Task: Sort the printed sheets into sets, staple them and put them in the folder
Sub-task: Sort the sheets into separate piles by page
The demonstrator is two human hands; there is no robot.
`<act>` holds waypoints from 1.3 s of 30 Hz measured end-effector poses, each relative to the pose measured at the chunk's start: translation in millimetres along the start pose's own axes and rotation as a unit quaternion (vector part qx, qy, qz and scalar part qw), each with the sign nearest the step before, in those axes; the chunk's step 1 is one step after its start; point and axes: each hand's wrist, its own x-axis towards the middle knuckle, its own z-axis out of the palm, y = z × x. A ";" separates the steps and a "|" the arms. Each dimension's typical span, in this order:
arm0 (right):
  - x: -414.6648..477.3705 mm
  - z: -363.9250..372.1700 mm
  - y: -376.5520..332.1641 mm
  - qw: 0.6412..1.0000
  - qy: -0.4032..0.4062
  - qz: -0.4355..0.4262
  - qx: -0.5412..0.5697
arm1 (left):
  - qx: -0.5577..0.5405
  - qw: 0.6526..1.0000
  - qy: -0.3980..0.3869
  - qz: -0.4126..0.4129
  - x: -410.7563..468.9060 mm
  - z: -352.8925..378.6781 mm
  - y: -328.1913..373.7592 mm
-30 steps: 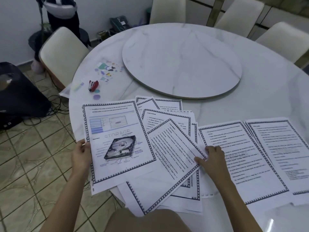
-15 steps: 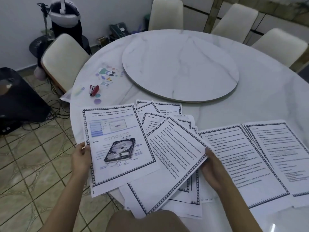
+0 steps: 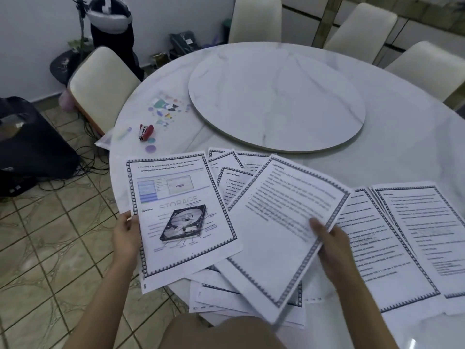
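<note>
My left hand [image 3: 125, 235] grips the left edge of a printed sheet with a hard-drive picture [image 3: 181, 212]. My right hand [image 3: 329, 245] pinches the right edge of a tilted text sheet [image 3: 281, 222], lifted off a loose pile of bordered sheets [image 3: 226, 295] at the table's front edge. Two more text sheets [image 3: 392, 248] lie flat to the right. A red stapler [image 3: 146, 132] rests on the table at the far left, on a clear folder with coloured stickers [image 3: 164, 108].
A round marble table [image 3: 402, 147] carries a raised turntable [image 3: 276, 94] in its middle. Cream chairs [image 3: 100, 84] stand around it. A black box [image 3: 27, 147] and cables lie on the tiled floor at the left.
My right hand has taken hold of the tilted text sheet and raised it off the pile, swinging its top to the right. The left hand keeps its hold on the hard-drive sheet.
</note>
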 end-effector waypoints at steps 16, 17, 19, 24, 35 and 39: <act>59.0 -93.4 -57.7 0.936 0.140 -0.037 -0.320 | 0.031 1.000 0.001 -0.001 29.0 -15.4 1.5; 58.6 -92.0 -58.3 0.928 0.148 -0.042 -0.338 | 0.038 0.999 -0.002 0.002 31.1 -16.7 2.9; 56.6 -88.6 -58.9 0.918 0.152 -0.062 -0.360 | 0.038 0.999 -0.005 0.001 33.3 -17.9 6.1; 49.9 -77.8 -64.3 0.932 0.130 -0.107 -0.321 | 0.047 0.999 -0.016 0.008 32.7 -16.4 6.2; 53.1 -40.6 -82.3 0.977 0.057 -0.102 -0.181 | 0.052 0.996 -0.061 0.031 14.1 4.1 16.4; 59.7 -11.8 -78.2 0.986 0.036 -0.099 -0.133 | 0.024 0.995 -0.087 0.051 5.0 16.9 33.7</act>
